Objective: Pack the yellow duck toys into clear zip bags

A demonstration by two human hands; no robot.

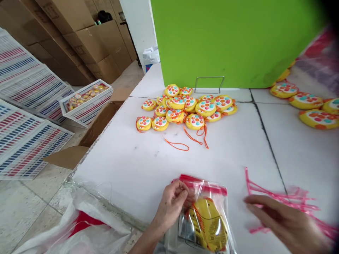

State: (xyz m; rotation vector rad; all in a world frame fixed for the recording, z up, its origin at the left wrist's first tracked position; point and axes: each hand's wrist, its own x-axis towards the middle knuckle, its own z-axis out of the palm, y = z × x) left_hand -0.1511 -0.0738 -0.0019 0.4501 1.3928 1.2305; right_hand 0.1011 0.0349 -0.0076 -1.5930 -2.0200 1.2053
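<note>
My left hand [171,205] pinches the red zip edge of a clear plastic bag [209,208] that holds a yellow toy [209,222] with an orange cord. The bag lies at the near edge of the white table [132,169]. My right hand [286,222] rests with fingers spread on a stack of empty clear bags with pink zip strips [280,197], holding nothing that I can see. A pile of several yellow toys with coloured buttons [185,107] lies further back, orange cords trailing from it.
A green board [227,38] stands behind the pile on a wire stand [209,84]. More yellow toys [307,102] lie at the right. On the left floor stand white crates [26,106], one crate with toys [86,100], cardboard boxes [90,38] and a large plastic sack [79,225].
</note>
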